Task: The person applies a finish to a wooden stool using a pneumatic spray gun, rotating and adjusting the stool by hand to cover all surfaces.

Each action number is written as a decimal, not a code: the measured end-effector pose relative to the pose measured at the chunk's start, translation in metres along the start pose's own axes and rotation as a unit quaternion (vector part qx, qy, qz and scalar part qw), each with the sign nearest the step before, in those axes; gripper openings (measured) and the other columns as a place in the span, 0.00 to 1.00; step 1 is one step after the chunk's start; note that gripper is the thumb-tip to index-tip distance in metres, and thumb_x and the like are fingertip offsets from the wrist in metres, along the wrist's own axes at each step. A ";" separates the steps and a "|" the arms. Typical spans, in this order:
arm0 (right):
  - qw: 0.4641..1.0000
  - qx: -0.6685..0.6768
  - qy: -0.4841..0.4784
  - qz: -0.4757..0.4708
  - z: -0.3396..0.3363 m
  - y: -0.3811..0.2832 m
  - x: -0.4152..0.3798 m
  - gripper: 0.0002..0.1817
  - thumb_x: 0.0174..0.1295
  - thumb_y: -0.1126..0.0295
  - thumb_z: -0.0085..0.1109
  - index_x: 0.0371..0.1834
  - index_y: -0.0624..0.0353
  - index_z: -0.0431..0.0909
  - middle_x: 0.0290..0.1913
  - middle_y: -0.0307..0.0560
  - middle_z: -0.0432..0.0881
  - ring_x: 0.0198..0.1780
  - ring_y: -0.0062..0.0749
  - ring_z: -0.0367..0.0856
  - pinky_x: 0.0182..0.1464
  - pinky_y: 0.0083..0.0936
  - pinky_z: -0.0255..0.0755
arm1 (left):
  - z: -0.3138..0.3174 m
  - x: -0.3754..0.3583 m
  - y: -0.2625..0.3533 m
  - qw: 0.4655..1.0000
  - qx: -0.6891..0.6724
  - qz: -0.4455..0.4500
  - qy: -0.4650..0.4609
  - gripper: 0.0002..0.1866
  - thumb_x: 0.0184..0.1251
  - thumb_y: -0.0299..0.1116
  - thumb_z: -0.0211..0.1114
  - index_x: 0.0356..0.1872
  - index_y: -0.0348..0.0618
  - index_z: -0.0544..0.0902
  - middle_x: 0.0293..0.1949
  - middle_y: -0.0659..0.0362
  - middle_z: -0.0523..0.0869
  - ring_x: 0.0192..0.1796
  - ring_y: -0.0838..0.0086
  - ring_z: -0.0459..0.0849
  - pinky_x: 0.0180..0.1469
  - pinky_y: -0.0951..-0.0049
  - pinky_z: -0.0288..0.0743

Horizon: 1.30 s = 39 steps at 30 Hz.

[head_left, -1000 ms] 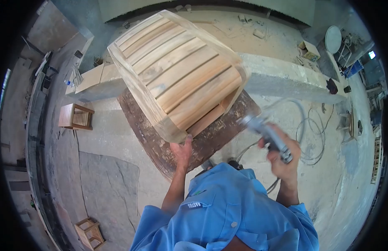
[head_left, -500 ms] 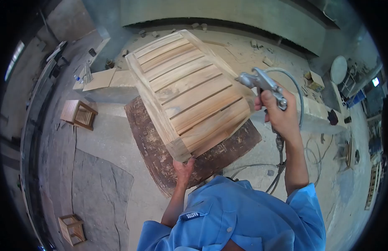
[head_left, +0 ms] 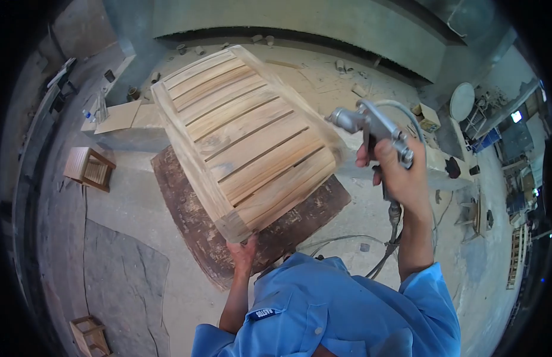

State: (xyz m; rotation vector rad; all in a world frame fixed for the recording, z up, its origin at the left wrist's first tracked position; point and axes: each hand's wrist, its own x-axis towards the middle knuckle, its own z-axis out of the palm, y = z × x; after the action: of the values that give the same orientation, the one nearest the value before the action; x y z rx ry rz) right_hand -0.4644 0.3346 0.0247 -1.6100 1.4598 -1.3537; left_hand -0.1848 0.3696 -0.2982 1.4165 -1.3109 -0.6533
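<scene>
A slatted wooden panel, pale and curved at its near end, is held tilted above a stained brown board. My left hand grips the panel's near left corner from below, its fingers partly hidden under the wood. In my right hand is a metal spray gun, with my fingers around its handle and trigger area. The gun's nozzle points left toward the panel's right edge, a short gap away. A hose hangs from the bottom of the gun's handle.
Small slatted wooden stools stand on the floor at left. A low ledge runs behind the board, with cardboard on it. Cups and scraps lie beyond it. A cardboard box and a round disc are at right.
The whole view has shifted, so the scene sits further left. The spray gun has moved slightly back from the panel's edge. Both hands keep their hold.
</scene>
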 end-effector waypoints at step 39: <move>0.980 0.082 -0.175 -0.056 0.038 -0.021 -0.015 0.30 0.69 0.54 0.66 0.66 0.64 0.77 0.33 0.38 0.82 0.33 0.18 0.80 0.35 0.18 0.75 | 0.012 0.005 -0.001 0.998 -0.058 -0.004 0.007 0.27 0.53 0.29 0.74 0.53 0.35 0.73 0.45 0.43 0.84 0.48 0.52 0.85 0.53 0.60 0.78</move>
State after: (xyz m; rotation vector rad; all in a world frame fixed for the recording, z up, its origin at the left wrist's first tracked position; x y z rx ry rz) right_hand -0.4196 0.3456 0.0267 -1.7357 1.0377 -1.1445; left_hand -0.1945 0.3606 -0.3011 1.3318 -1.2373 -0.7125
